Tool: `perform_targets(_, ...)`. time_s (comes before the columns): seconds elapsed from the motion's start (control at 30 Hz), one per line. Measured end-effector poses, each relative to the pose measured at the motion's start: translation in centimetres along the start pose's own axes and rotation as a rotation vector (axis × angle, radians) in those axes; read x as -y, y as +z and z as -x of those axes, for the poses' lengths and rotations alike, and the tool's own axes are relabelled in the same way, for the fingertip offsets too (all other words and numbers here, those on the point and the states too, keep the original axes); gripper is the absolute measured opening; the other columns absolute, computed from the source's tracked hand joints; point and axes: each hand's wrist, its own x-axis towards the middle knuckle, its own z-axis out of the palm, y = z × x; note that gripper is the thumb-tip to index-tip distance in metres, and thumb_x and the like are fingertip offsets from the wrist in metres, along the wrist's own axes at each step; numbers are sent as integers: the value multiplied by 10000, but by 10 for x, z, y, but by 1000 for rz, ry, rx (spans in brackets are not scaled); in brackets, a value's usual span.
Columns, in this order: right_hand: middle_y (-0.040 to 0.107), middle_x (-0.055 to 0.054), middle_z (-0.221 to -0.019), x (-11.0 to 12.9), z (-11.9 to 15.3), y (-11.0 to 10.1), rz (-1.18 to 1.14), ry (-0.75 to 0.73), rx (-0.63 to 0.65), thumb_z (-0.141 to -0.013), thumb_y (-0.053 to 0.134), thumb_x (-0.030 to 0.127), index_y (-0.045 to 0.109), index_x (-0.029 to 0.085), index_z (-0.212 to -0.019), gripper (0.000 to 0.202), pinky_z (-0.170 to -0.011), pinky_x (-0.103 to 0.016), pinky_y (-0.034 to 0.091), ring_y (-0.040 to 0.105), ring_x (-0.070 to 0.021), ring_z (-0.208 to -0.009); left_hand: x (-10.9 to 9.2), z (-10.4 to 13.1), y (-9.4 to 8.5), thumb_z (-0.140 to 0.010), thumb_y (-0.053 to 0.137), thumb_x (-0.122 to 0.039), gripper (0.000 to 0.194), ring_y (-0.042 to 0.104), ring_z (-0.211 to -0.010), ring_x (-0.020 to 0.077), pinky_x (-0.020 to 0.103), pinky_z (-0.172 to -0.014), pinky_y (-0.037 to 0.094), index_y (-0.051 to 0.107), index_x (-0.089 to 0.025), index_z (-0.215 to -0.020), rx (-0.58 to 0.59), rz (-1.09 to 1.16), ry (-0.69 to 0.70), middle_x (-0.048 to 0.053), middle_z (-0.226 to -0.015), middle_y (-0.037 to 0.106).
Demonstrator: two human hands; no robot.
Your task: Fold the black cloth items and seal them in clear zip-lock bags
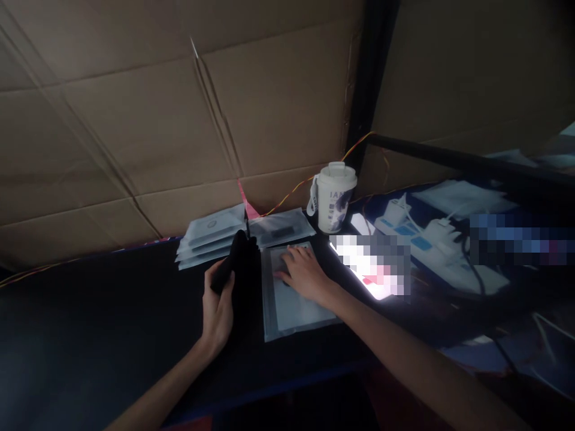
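gripped in the left hand (218, 308), just left of frame centre, is a black object (240, 263) of soft, matte appearance; its exact shape cannot be told in the dim light. the fingers curl closed around its lower end, and the object rises toward the upper edge of the dark table (90, 323).

right hand (303, 274), at frame centre, lies palm down with fingers spread flat on a clear plastic bag (291, 302). it presses the bag and clasps nothing. the bag is rectangular, glossy and slightly wrinkled, lying flat on the table just right of the black object.

a fanned stack of similar pale flat bags (209, 236) sits above the left hand, and one more bag (283, 227) holding a dark item lies above the right hand.

a white cylindrical cup (335, 197) with a lid stands upright right of centre, near the cardboard wall (157, 120), which is brown, creased and matte. white power strips (422, 239) with cables lie at the right of the frame.
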Motion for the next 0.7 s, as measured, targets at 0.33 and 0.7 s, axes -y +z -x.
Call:
perform_targets(0.33,463,-211,-1386,-5,2,-4,35,-40,87,-817,526,136,516,69,-1276,464,-1034,-473,306,411,-321,-1259,-16,11,8,-893,499,-487,747,178,-1421,294,550,-1136,129,111,-254,-1488,734,-317,309,128,-1550,214)
perform_targets(0.7,628,-111,-1184,-8,-7,-9,-162,2,4,-877,514,150,641,158,-1071,232,-957,-365,387,549,-228,-1136,-8,6,3,-793,647,-505,813,241,-1405,290,532,-1121,224,238,-253,-1449,739,-307,354,144,-1528,259)
